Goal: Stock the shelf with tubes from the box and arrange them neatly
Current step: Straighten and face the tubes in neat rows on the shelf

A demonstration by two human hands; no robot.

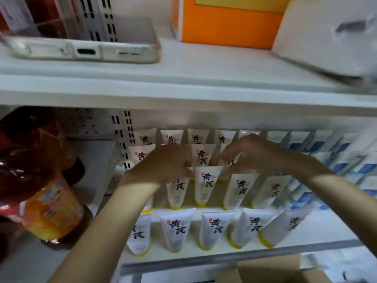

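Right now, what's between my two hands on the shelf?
A tube, standing cap-down; left hand and right hand pinch its top corners. Another tube stands behind it. Head view.

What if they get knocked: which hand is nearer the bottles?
Left. The left hand is right of the bottles, among the tubes; the right hand is further right.

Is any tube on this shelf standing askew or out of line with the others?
Yes. In the front row, the rightmost white plastic tube with a yellow cap leans to the right and is turned partly sideways, while the white tubes beside it stand straighter and face forward.
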